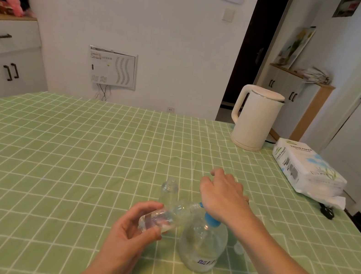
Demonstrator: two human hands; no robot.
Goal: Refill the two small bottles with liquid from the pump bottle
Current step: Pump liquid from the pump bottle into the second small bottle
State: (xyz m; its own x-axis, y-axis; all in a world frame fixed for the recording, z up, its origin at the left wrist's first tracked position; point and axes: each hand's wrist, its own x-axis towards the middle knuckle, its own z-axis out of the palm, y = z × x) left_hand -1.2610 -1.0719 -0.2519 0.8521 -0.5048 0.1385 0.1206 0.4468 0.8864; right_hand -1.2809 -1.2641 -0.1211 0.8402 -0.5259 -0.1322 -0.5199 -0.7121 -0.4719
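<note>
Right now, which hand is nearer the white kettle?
Right. The right hand rests on top of the pump bottle, before the kettle; the left hand, gripping a tilted small bottle, sits farther off.

Soft, even indoor light, faint shadows, dark doorway, wide-angle bending at edges, slightly soft focus throughout

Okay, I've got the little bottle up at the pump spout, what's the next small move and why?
Probably press the right hand down on the blue pump it rests on: the small bottle, gripped by the left hand, is tilted with its mouth at the nozzle of the pump bottle.
</note>
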